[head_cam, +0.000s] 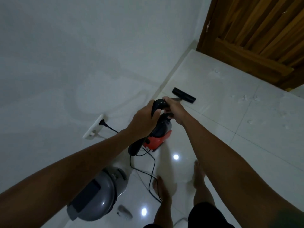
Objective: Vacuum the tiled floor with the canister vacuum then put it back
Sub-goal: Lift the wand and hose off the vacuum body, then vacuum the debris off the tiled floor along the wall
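A red and black canister vacuum (158, 139) stands on the white tiled floor (246, 129) just below my hands. Its black ribbed hose (157, 105) arcs up between them. My left hand (143, 120) grips the hose's curved part. My right hand (175, 109) holds the wand handle a little further along. The wand runs forward to the black floor nozzle (184, 95), which rests flat on the tile close to the wall. White scraps of debris (243, 98) lie scattered on the tiles to the right of the nozzle.
A black power cord (151, 171) runs from a wall socket (102, 122) and loops over the floor by my bare feet (160, 186). A grey domed appliance (98, 195) sits at lower left. A wooden door (256, 35) stands at top right.
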